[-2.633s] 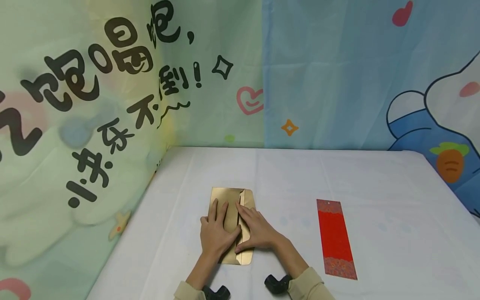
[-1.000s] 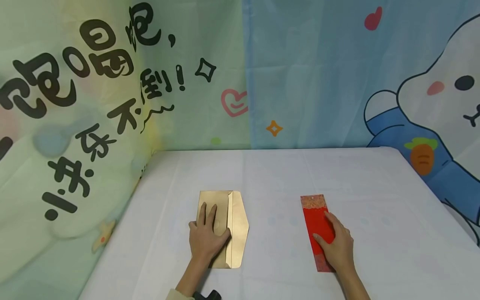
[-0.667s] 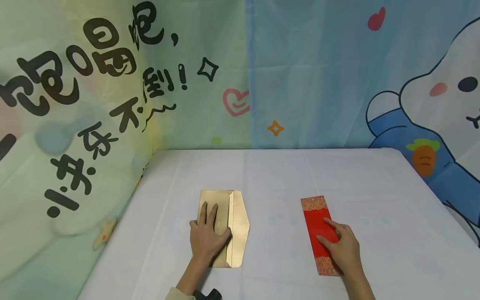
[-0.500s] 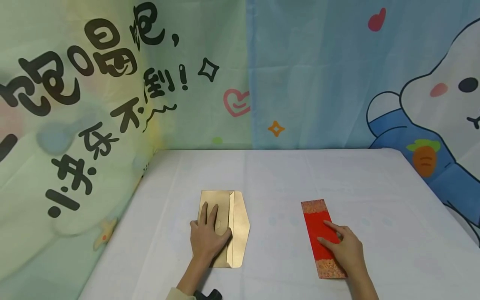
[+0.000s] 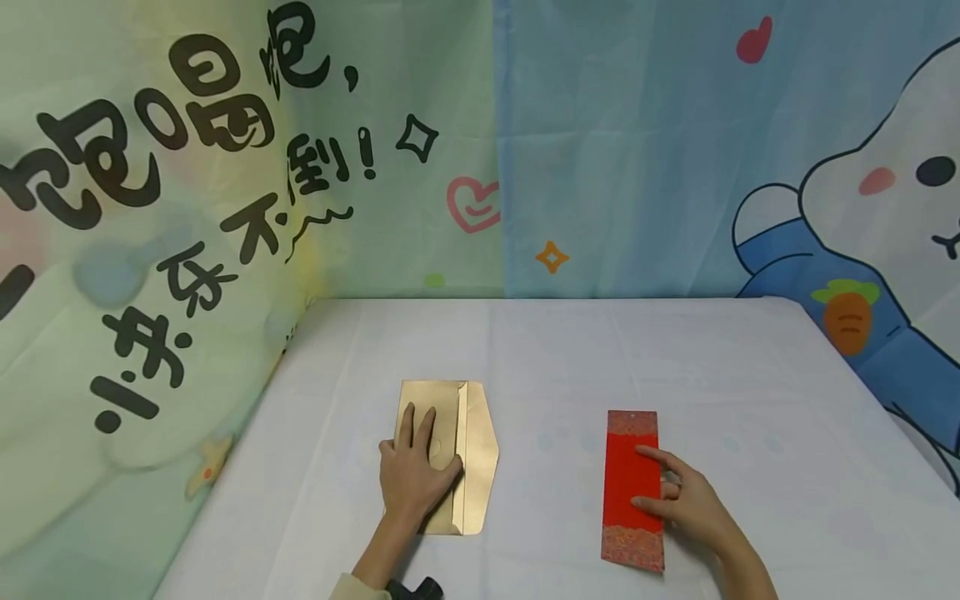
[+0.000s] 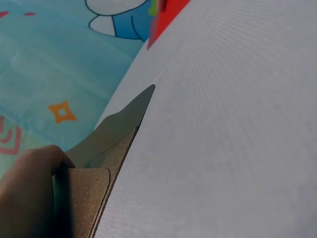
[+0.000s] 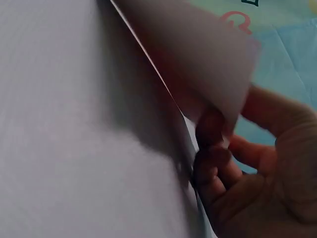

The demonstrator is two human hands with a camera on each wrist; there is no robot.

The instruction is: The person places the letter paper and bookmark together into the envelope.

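On the table lies a gold envelope (image 5: 444, 400), its flap (image 5: 480, 458) spread open to the right. My left hand (image 5: 416, 475) rests on the envelope's body, fingers straight, covering part of it. To the right, my right hand (image 5: 693, 504) pinches a red card (image 5: 628, 479) by its right edge, with thumb and forefinger on the red face and other fingers behind. Patterned bands cross both ends of this long card. The right wrist view shows the card's pale underside (image 7: 203, 49), tilted above the cloth, and the fingers gripping its edge.
A white cloth (image 5: 555, 350) covers the table. Printed curtains (image 5: 637, 167) stand along the back and the left side. A black device (image 5: 416, 590) is at my left wrist, beside a beige sleeve (image 5: 358, 587).
My right hand has left the envelope, taken hold of the red card, and drawn it toward me, turning it straighter and raising it slightly. The envelope's flap has spread open; my left hand stays on the envelope.
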